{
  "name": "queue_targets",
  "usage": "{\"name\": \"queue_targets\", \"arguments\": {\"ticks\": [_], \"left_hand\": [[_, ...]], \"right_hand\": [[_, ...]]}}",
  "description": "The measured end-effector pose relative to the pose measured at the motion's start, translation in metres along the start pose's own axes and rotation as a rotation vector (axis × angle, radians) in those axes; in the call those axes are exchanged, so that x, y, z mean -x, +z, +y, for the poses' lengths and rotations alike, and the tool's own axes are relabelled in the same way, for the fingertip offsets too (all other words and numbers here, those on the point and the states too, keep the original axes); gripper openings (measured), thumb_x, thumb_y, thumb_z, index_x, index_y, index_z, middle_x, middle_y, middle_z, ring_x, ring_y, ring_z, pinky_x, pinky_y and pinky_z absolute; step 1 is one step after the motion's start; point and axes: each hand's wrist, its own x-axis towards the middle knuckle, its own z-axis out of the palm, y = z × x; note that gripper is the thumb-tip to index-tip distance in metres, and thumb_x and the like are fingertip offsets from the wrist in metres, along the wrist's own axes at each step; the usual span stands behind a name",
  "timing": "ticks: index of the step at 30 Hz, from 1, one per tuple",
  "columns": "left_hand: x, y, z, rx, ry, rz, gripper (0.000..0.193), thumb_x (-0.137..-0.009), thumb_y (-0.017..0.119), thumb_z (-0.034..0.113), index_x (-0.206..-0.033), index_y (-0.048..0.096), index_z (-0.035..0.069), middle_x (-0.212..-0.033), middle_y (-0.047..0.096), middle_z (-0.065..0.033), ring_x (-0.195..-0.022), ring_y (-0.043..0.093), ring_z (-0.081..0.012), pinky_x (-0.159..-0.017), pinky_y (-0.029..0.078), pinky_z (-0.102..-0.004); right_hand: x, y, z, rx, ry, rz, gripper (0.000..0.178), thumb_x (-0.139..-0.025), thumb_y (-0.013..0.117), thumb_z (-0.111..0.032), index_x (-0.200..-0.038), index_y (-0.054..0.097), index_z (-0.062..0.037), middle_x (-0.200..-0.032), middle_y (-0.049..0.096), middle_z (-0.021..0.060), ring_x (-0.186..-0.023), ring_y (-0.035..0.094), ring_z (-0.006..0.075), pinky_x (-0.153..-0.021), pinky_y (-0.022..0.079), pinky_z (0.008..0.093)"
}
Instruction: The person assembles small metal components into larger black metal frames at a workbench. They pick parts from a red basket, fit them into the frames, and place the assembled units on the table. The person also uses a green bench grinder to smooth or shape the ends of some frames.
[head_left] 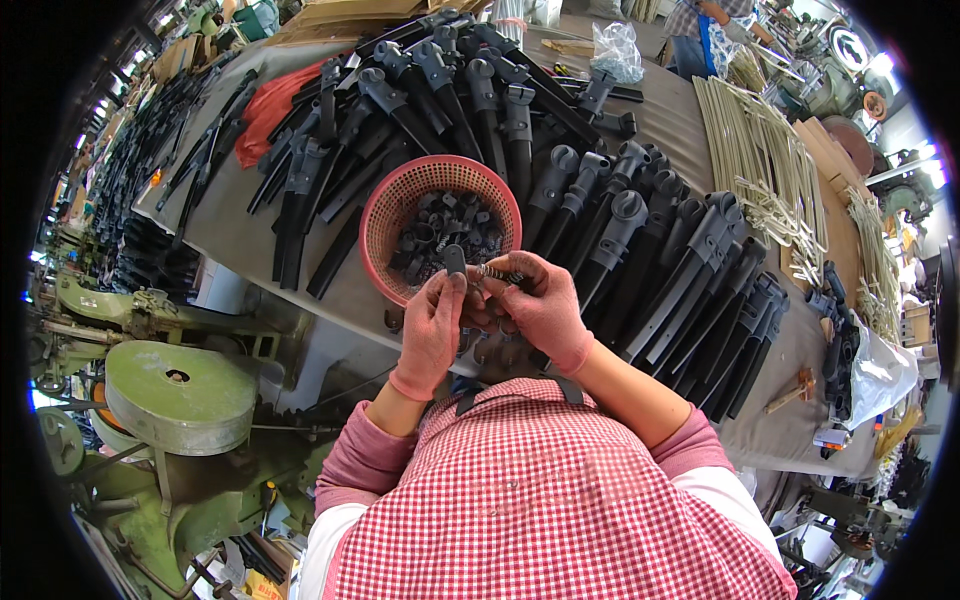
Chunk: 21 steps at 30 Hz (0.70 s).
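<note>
Both hands wear pink work gloves and meet just over the near rim of a pink perforated plastic basket (pixel 370 235). Small dark metal and plastic parts (pixel 450 220) fill the basket's bottom. Between its thumb and fingers my left hand (pixel 432 325) pinches a small dark grey part with a rounded end (pixel 454 258). My right hand (pixel 545 310) is closed on a coil spring (pixel 497 273), whose coils show between the fingertips. The spring's end is close to the grey part; whether they touch I cannot tell.
Many black tubes with grey joint ends (pixel 620 225) lie piled behind and right of the basket. Bent pale metal rods (pixel 760 170) are stacked at the far right. A green machine (pixel 180 395) stands at the left. Beside the tubes lies a hammer (pixel 790 392). Another person (pixel 690 35) stands at the back.
</note>
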Motion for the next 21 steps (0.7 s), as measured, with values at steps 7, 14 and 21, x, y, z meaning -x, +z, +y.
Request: {"name": "queue_targets", "arguments": {"ticks": [7, 14, 21], "left_hand": [[0.010, -0.015, -0.010, -0.241, -0.005, -0.172, 0.014, -0.106, 0.044, 0.008, -0.117, 0.051, 0.003, -0.084, 0.060, -0.0017, -0.069, 0.057, -0.0056, -0.062, 0.050, -0.0214], [0.035, -0.032, -0.041, 0.034, -0.106, -0.148, 0.008, -0.106, 0.046, 0.007, -0.113, 0.049, 0.003, -0.091, 0.058, -0.0038, -0.077, 0.058, -0.0082, -0.072, 0.049, -0.0206], [0.050, -0.031, -0.078, 0.119, -0.176, -0.031, 0.029, -0.107, 0.047, 0.019, -0.131, 0.045, 0.003, -0.115, 0.055, -0.0054, -0.100, 0.057, -0.0083, -0.088, 0.049, -0.0245]], "right_hand": [[0.003, -0.019, -0.011, 0.453, -0.226, -0.277, 0.019, -0.086, 0.068, -0.002, -0.105, 0.071, -0.0007, -0.082, 0.068, 0.0069, -0.072, 0.066, 0.0159, -0.064, 0.052, 0.0256], [0.027, -0.008, 0.022, -0.035, 0.148, -0.165, 0.021, -0.093, 0.069, -0.009, -0.111, 0.067, 0.0021, -0.085, 0.065, -0.0005, -0.070, 0.059, 0.0059, -0.065, 0.051, 0.0211], [0.034, -0.006, 0.037, 0.743, -0.179, -0.319, 0.039, -0.081, 0.075, -0.019, -0.112, 0.064, 0.0002, -0.098, 0.067, 0.0187, -0.082, 0.070, 0.0318, -0.071, 0.056, 0.0377]]}}
